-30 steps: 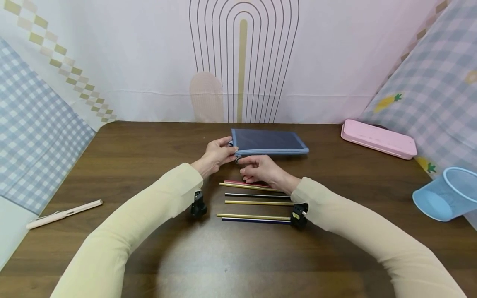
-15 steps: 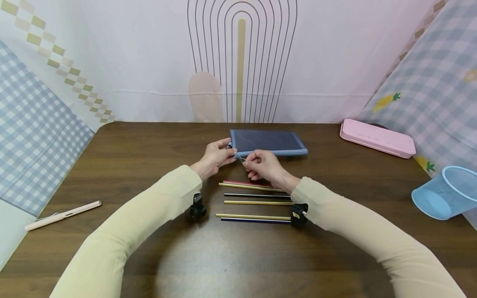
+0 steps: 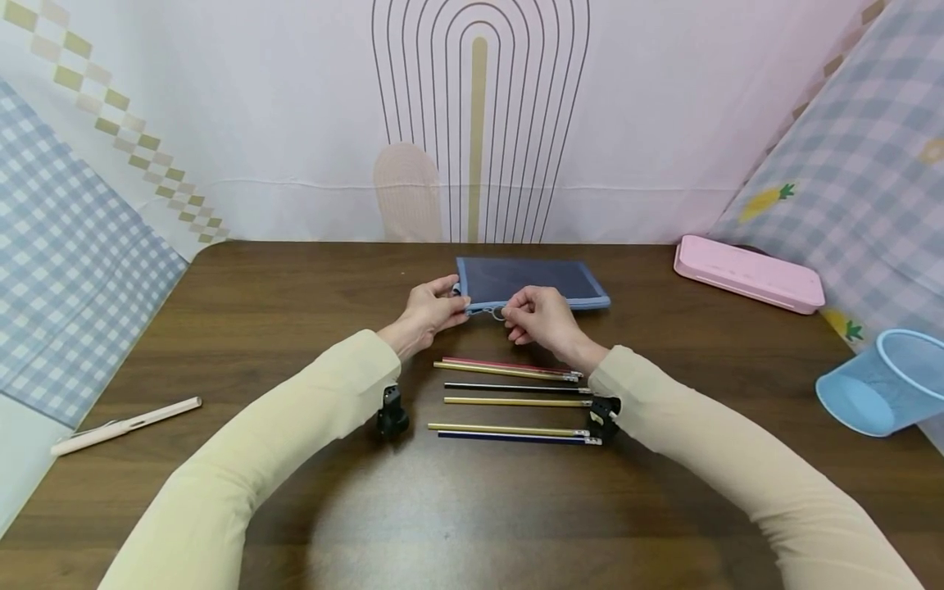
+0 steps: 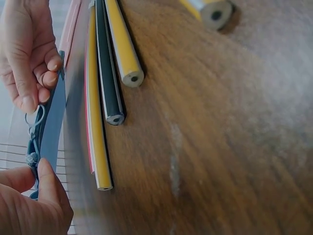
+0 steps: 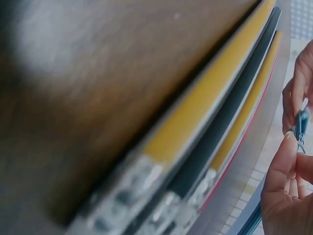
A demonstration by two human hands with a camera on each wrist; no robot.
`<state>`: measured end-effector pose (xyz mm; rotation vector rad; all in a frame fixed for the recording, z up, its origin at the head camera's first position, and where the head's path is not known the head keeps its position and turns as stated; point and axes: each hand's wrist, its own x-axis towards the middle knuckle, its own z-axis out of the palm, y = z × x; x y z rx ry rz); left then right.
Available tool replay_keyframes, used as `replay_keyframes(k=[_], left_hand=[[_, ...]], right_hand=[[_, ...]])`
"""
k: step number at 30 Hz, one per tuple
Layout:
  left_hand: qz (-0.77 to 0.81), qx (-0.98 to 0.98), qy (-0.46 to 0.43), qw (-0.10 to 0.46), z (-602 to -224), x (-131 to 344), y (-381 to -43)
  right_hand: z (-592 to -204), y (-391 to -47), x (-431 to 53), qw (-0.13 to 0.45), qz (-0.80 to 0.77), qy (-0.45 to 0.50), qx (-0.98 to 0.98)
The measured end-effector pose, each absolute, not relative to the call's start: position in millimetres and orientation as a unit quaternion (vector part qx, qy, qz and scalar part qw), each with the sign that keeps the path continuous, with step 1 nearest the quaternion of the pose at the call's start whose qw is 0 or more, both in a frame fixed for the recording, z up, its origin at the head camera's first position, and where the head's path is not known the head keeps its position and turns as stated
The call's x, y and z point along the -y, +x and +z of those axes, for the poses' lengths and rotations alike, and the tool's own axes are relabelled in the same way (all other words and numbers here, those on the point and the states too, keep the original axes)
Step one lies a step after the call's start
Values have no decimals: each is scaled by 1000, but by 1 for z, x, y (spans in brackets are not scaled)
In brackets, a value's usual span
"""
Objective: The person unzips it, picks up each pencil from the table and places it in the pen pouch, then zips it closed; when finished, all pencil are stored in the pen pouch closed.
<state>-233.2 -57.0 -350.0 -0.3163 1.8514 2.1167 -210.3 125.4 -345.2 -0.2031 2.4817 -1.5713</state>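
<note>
A blue zipper pouch with a dark see-through panel lies toward the back of the table, its zipper along the near edge. At its left end my left hand pinches the corner between thumb and fingers. My right hand pinches the zipper's ring pull, partway along the near edge and right of the left hand. In the left wrist view the ring hangs from the right fingertips. Nearer than the pouch, several pencils lie side by side, including a black pencil and a blue pencil.
A pink pencil case lies at the back right. The light blue mesh cup stands at the right edge. At the left is a pale pen. A patterned cloth hangs behind the table.
My right hand takes the ring pull and moves right along the pouch's near edge with it. The left hand stays at the corner. More of the pencils' right ends now shows.
</note>
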Motion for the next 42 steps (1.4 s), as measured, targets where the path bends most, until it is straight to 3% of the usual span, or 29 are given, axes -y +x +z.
replay_keyframes(k=[42], left_hand=[[724,-661,-120,158,-352,78,-233]], right_hand=[[-338,-220,-206,36,-509,-19,-860]])
